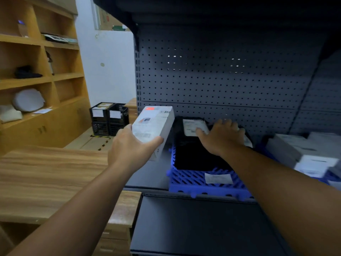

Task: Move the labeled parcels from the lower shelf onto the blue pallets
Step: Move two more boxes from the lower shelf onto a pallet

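My left hand (pixel 129 145) grips a white labeled box (pixel 154 124), tilted in the air just left of the blue pallet (pixel 188 180). A black soft parcel (pixel 190 154) with a white shipping label (pixel 191 125) lies on that pallet. My right hand (pixel 223 134) rests flat on the far end of the black parcel, fingers spread, partly covering the label. A loose white label (pixel 218 178) lies on the pallet's front grid.
A dark pegboard shelf back (pixel 221 76) rises behind the pallet. White boxes (pixel 302 152) sit stacked to the right. A wooden desk (pixel 46 174) stands at left, with wooden cubbies (pixel 36 71) and black crates (pixel 108 119) beyond. A dark lower shelf (pixel 203 228) lies below.
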### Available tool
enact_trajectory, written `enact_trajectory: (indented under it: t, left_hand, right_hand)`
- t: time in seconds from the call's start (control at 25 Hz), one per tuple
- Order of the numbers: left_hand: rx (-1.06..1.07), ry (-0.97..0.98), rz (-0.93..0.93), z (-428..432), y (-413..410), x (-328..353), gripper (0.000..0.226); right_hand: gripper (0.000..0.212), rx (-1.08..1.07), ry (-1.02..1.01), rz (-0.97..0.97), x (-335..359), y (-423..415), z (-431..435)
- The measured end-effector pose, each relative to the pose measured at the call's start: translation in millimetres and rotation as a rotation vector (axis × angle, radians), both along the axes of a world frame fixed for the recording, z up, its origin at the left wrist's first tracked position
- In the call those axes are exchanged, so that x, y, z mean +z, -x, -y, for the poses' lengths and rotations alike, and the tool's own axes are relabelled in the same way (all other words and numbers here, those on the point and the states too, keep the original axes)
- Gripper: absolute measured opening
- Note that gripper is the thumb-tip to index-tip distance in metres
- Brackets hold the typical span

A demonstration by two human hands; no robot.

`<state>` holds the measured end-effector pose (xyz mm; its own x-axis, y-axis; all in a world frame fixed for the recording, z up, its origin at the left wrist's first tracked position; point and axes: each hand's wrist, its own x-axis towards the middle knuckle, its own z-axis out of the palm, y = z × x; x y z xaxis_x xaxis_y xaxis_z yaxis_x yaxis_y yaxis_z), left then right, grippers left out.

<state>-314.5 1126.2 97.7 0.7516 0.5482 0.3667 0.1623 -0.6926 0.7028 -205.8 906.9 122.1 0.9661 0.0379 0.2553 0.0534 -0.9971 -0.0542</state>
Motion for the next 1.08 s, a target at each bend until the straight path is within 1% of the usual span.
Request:
enact_trajectory:
  t: [0.12,0.32,0.48,0.6,0.72,0.88,1.08]
  left_hand:
    - [-0.064,0.007,0.015,37,-6,15,0.072]
    - [-0.166,-0.005,0.04,127,-15,36,0.072]
    - [-0.17,0.006,0.032,233,-40,52,0.073]
    - [-0.183,-0.024,-0.017,321,-70,67,0.074]
    - [-0.185,-0.062,-0.074,393,-99,73,0.081]
    - [-0.153,-0.095,-0.134,445,-129,67,0.087]
    - [-0.165,-0.141,-0.19,468,-165,52,0.093]
  right_hand:
    - [0.099,0.004,-0.022,0.032,8,7,38]
    - [0.086,0.004,-0.038,0.084,13,10,128]
    - [0.073,-0.028,-0.079,0.182,22,-2,240]
    - [0.071,-0.049,-0.093,0.214,21,-13,330]
    - [0.068,-0.042,-0.104,0.221,18,-25,392]
    - [0.068,-0.045,-0.115,0.189,18,-44,436]
    - [0.068,-0.093,-0.141,0.216,10,-61,472]
